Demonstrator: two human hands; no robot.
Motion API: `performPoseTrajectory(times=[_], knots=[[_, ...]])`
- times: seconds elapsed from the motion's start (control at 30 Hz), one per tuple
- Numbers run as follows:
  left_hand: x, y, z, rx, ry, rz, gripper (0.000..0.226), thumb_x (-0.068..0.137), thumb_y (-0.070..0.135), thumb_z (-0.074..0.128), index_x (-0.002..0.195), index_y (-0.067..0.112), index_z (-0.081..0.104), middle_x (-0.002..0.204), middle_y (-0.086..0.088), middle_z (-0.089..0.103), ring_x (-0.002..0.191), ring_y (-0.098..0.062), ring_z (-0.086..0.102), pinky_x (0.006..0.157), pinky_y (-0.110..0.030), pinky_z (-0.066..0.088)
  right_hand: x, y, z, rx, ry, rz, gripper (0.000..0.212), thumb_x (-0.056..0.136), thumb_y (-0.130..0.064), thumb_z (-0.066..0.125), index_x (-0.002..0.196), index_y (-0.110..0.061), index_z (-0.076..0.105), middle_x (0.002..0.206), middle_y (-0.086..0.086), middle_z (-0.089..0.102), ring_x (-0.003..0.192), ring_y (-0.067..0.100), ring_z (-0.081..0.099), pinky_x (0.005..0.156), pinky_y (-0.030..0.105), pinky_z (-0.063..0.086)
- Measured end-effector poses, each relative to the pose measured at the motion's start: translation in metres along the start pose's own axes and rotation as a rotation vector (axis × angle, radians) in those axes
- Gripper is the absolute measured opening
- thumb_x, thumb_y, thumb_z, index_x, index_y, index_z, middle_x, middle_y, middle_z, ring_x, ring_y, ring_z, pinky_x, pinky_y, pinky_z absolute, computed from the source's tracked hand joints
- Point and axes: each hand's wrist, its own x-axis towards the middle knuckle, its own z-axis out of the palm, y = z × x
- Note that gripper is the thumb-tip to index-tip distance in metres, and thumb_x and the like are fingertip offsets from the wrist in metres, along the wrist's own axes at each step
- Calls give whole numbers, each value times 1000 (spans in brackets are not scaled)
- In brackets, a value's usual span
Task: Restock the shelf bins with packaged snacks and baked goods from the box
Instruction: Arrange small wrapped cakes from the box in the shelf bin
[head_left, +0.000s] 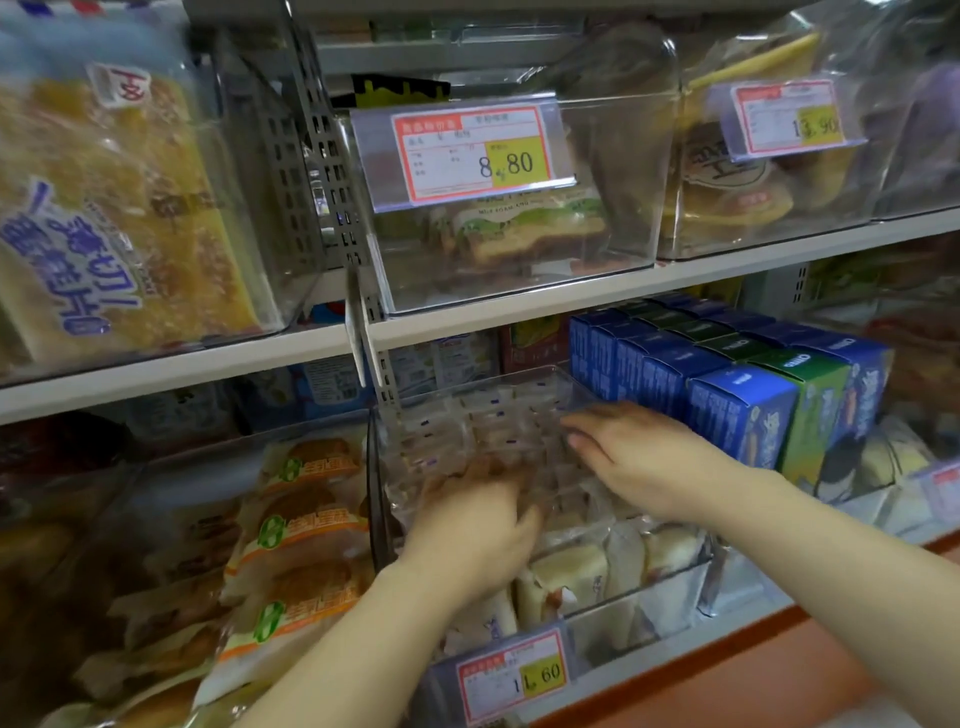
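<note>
Both in clear bin (670, 597), left hand (467, 535) gripping packets (571, 571), right hand (639, 457) flat, blue boxes (737, 415) beside.

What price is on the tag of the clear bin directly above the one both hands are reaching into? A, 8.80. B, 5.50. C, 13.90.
A: the tag on the middle upper bin reads 8.80, while the 13.90 tag hangs on the bin to its right.
</note>
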Motion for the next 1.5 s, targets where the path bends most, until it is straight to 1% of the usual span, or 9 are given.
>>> performPoseTrajectory(times=[0.17, 0.37, 0.57, 0.73, 0.87, 1.0, 1.13, 1.33, 1.5], knots=[[27, -2, -10, -82, 35, -77, 38, 96, 54, 37, 117, 32, 60, 113, 1, 64, 99, -20, 62, 91, -39, 50, 50, 11, 8, 49, -217, 41, 15, 96, -26, 53, 107, -24, 62, 103, 1, 66, 85, 16, 63, 80, 37, 55], [38, -2, -15, 77, 90, -176, 31, 92, 52, 51, 114, 32, 62, 114, 4, 64, 101, -20, 62, 87, -34, 51, 51, 10, 4, -51, -237, 15, 18, 93, -6, 52, 86, -22, 55, 84, -4, 56, 76, 14, 59, 62, 23, 46], [42, -14, -10, 79, 212, -61, 35, 95, 51, 43, 123, 35, 57, 133, 9, 50, 121, -17, 47, 107, -39, 31, 68, 15, 1, 186, -178, 40, 35, 99, -19, 43, 133, -22, 51, 139, 2, 48, 121, 20, 49, 100, 28, 40], [43, -23, -11, -21, 103, -148, 45, 89, 67, 39, 114, 37, 62, 115, 10, 63, 106, -14, 57, 103, -38, 38, 71, 16, 9, -11, -242, 53, 19, 98, -20, 44, 95, -21, 62, 94, 0, 62, 83, 16, 61, 70, 28, 48], [49, -29, -13, -279, 139, -186, 39, 89, 61, 48, 118, 38, 61, 115, 13, 64, 105, -10, 59, 94, -27, 46, 72, 13, -2, 45, -97, 35, 11, 97, -20, 47, 97, -20, 58, 100, 1, 59, 85, 15, 56, 66, 25, 43], [61, -34, -20, -290, 100, -125, 16, 89, 41, 61, 102, 36, 68, 108, 12, 66, 100, -9, 60, 89, -23, 49, 87, 15, 2, 200, -62, 26, 40, 98, -6, 43, 135, -19, 48, 135, 5, 50, 121, 23, 50, 94, 24, 39], [69, -41, -17, -252, 149, -105, 12, 90, 31, 60, 80, 37, 62, 104, 11, 67, 97, -9, 61, 88, -25, 50, 98, 24, 18, 144, -108, 34, 16, 95, -14, 53, 102, -16, 67, 105, 3, 64, 97, 21, 61, 78, 26, 46], [79, -44, -18, -314, 329, -55, 11, 90, 33, 57, 84, 37, 65, 111, 6, 61, 90, -8, 57, 75, -18, 43, 106, 26, 16, 117, -79, 59, 15, 92, -14, 56, 99, -11, 70, 105, 5, 66, 93, 19, 62, 85, 33, 52], [85, -47, -20, -150, 156, -57, 15, 93, 40, 53, 101, 38, 66, 114, 13, 64, 103, -8, 59, 84, -22, 48, 118, 23, 15, 21, -140, 83, 17, 94, -8, 49, 98, -11, 65, 103, 7, 61, 90, 21, 59, 74, 28, 47]])
